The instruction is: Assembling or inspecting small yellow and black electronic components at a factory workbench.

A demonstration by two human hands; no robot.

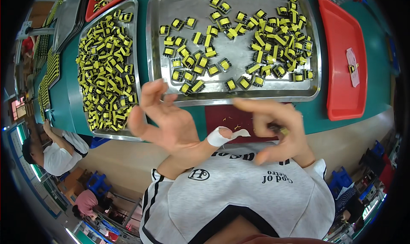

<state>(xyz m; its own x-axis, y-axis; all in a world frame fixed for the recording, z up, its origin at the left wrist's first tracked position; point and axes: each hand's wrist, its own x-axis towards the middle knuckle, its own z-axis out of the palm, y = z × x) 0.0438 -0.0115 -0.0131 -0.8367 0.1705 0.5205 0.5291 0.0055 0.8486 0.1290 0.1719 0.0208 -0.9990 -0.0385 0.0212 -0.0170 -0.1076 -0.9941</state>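
Note:
My left hand [168, 122] is raised over the front left edge of the metal tray [237, 101], its fingers apart and nothing in them. White tape [218, 137] wraps its thumb, with a loose end sticking out. My right hand [286, 118] is curled in front of the tray, somewhat blurred. Against its palm, partly covered by the fingers, is a small yellow-and-black transformer [283, 131]. Many transformers [273, 43] of the same kind lie loose in the tray, piled most thickly on its right side.
A second metal tray [136, 64] at left is heaped with similar transformers. On the right is a red plastic tray [348, 103] holding a pale slip [352, 69]. A dark red mat [215, 116] with yellow scraps lies before me. Another person [60, 154] works at far left.

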